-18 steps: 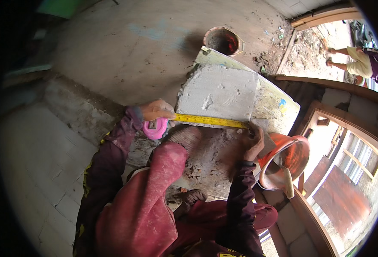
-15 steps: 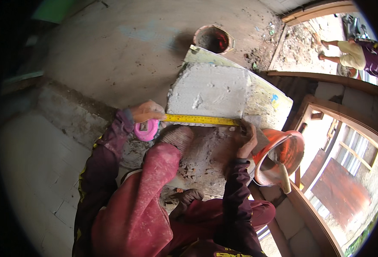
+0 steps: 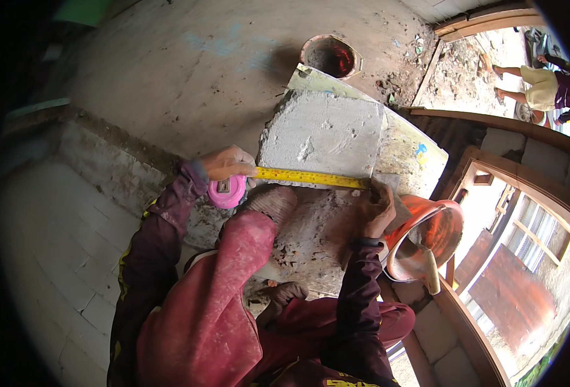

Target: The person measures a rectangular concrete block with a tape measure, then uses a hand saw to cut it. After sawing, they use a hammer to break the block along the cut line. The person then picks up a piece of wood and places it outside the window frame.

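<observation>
A pale grey block (image 3: 320, 132), rough along its left edge, lies flat on a stained light board (image 3: 414, 149). Along the block's near edge runs the yellow blade (image 3: 311, 177) of a tape measure, pulled out straight. My left hand (image 3: 229, 164) is closed round the blade where it leaves the round pink case (image 3: 227, 191), at the block's near left corner. At the near right corner, my right hand (image 3: 378, 208) pinches the blade's other end, and its fingertips partly hide that end.
Close to my right forearm an orange bucket (image 3: 456, 232) leans on its side, with a tool's handle (image 3: 430, 267) sticking out. A second bucket (image 3: 329, 57) stands beyond the board. Wooden frames (image 3: 472, 155) line the right. Another person (image 3: 540, 87) is outside the far-right opening.
The view has shifted slightly, so the block, board and buckets appear a little farther right. Both hands keep their hold on the tape measure, and the blade still lies along the near edge.
</observation>
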A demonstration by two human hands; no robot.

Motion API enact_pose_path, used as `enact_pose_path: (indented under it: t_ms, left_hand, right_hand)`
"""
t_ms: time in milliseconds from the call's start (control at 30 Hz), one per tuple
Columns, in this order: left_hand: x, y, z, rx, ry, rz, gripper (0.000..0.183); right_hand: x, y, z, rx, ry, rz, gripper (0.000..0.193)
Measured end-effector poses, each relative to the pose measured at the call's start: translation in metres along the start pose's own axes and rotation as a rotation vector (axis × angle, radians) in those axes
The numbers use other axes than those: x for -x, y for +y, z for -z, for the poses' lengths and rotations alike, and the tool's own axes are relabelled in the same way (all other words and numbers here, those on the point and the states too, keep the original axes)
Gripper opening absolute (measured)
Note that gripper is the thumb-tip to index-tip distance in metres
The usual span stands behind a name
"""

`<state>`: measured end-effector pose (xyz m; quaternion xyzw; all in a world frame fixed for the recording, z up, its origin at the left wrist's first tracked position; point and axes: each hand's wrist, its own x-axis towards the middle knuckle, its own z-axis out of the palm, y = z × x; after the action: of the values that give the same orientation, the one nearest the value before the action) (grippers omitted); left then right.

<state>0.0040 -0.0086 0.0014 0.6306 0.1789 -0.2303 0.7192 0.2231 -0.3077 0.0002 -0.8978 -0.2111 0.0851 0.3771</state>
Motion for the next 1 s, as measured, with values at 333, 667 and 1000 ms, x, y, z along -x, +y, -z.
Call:
enact_pose_path:
  t_ms: [333,667,1000]
  left_hand:
    - [0.0,-0.004,0.0,-0.089,0.017,-0.035,0.041]
    - [0.0,-0.007,0.002,-0.068,-0.021,-0.005,0.044]
    - [-0.003,-0.006,0.005,-0.03,-0.022,0.07,0.041]
  right_hand:
    - [0.001,0.005,-0.001,-0.101,-0.005,-0.091,0.022]
    - [0.001,0.009,-0.002,0.02,0.028,0.05,0.024]
    - [0.001,0.015,-0.002,-0.095,0.027,0.004,0.024]
